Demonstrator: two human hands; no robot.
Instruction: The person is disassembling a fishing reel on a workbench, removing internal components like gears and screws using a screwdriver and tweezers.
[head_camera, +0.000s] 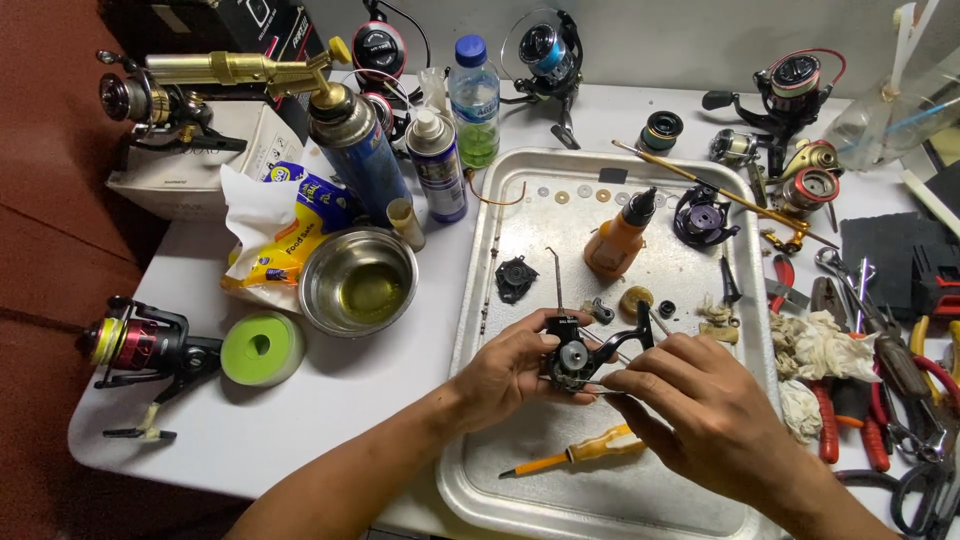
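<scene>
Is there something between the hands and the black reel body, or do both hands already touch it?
Nothing visible stands between them. The left hand grips the black reel body from its left side, and the right hand touches it from the right, above the metal tray. The orange screwdriver lies below, apart from both.

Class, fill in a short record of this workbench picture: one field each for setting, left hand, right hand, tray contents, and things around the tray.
Setting: white table with a metal tray
Left hand: grips a black reel body over the tray
Right hand: fingertips at the reel body's right side
Tray contents: orange bottle, orange screwdriver, small washers
Around the tray: steel bowl, spray cans, water bottle, pliers, rags, red and black fishing reel
</scene>
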